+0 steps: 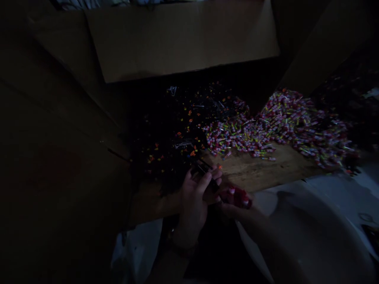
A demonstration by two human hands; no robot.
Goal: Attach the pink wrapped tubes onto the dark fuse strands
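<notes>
The picture is very dark. My left hand point(197, 193) is closed around a small black object point(203, 166), its thumb pressed on top; the exact kind is unclear. Close beside it, my right hand point(232, 205) curls around several small red pieces with pinkish-white ends point(238, 197). The right fingertips meet the lower end of the black object, though the contact is hard to make out. Just beyond both hands lies a heap of small black parts point(166, 134) mixed with orange and yellow bits.
A large pile of small pink, white and yellow tube-like pieces point(284, 122) covers the back right of the wooden board point(245, 169). Behind stands a cardboard box flap point(183, 39). Cardboard point(59, 157) also rises along the left. White sheeting point(325, 205) lies at right front.
</notes>
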